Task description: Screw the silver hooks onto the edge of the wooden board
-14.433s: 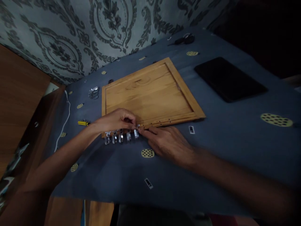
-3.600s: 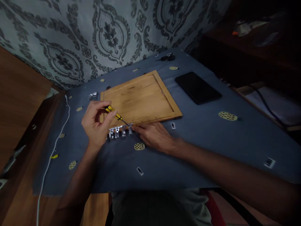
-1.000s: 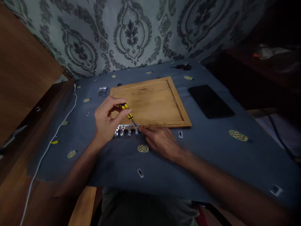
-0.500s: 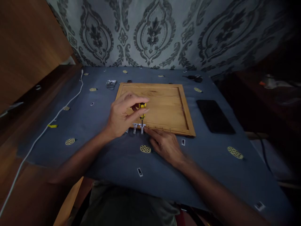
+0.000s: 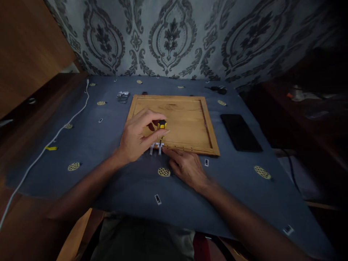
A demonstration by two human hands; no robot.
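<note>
My left hand point(image 5: 136, 136) has its thumb and fingers around the yellow-and-black handle of a screwdriver point(image 5: 162, 125). The screwdriver stands upright, its shaft down on a small T-shaped metal hook point(image 5: 160, 148) at the near edge of a framed wooden board point(image 5: 187, 112). Beside it on the left is a second metal hook point(image 5: 151, 149), partly behind my left hand. My right hand point(image 5: 187, 166) lies low at the same edge, index fingertip against the first hook and the other fingers curled; what the thumb touches is hidden. Several small dark holes run along the edge to the right.
A pile of silver metal pieces point(image 5: 123, 96) lies beyond the board's left corner. A black flat phone-like slab point(image 5: 240, 132) rests to the right, and a dark-handled tool point(image 5: 219, 90) at the back. A white cable point(image 5: 58, 132) runs along the left side of the blue cloth point(image 5: 130, 195).
The whole view has shifted slightly, moving the scene left. My left fingers have turned around the screwdriver handle, showing its black top. My right hand stays at the hook.
</note>
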